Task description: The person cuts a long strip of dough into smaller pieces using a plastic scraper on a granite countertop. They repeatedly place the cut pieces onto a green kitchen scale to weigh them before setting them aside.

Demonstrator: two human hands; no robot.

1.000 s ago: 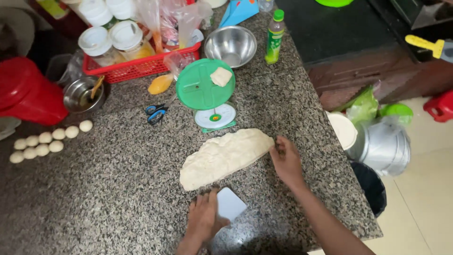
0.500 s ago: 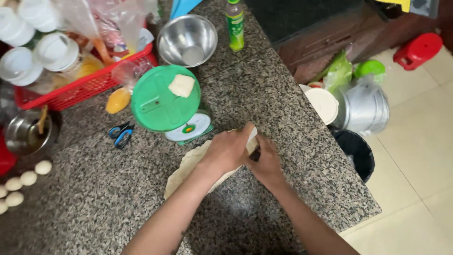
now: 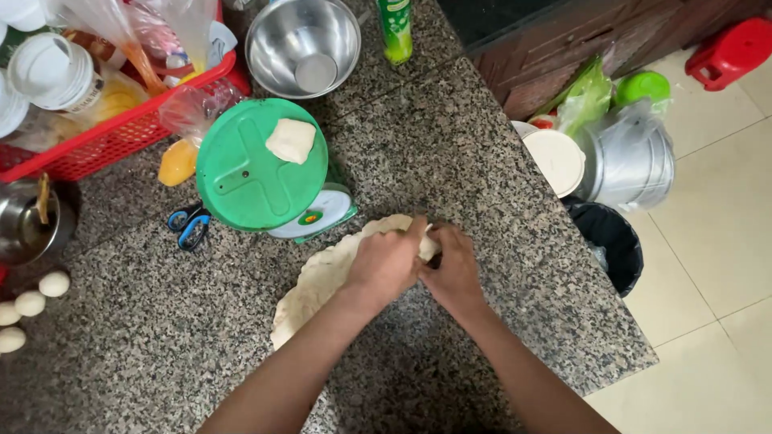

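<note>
Bare forearms, seemingly no sleeves visible.

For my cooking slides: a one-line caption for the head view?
Both hands, left hand and right hand, pinch one end of a long dough on granite.

granite counter (image 3: 482, 161) bearing dough (image 3: 322, 281), scissors (image 3: 189, 225), steel bowl (image 3: 303, 44)

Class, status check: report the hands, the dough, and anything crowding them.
Left hand and right hand together, gripping the dough at its far end. Dough lies long on the counter. Green scale close beside; scissors nearby.
</note>
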